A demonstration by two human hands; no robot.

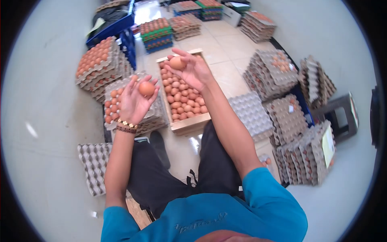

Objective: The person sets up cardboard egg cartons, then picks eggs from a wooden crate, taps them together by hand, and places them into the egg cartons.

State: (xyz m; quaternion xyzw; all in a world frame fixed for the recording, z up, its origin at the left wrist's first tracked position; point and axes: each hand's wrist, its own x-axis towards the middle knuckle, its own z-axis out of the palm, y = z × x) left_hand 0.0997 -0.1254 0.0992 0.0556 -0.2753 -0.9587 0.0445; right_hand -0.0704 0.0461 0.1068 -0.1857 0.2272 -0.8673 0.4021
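Observation:
My left hand (136, 100), palm up with a beaded bracelet at its wrist, holds a brown egg (146, 88) in its fingers. It is above a stack of grey trays partly filled with eggs (114, 101). Another brown egg (177, 62) rests in the fingers of my right hand (192, 71), over the far part of a wooden crate (189, 124). Many loose brown eggs (183, 99) lie in the crate, between my legs and the stacked trays; my right hand and forearm hide part of them.
An eggless grey tray (250, 115) lies right of the crate. Stacked trays stand at right (270, 74), lower right (306, 155) and left (94, 60). Green and blue trays (156, 36) stand beyond the crate. A grey stool (342, 117) is at far right.

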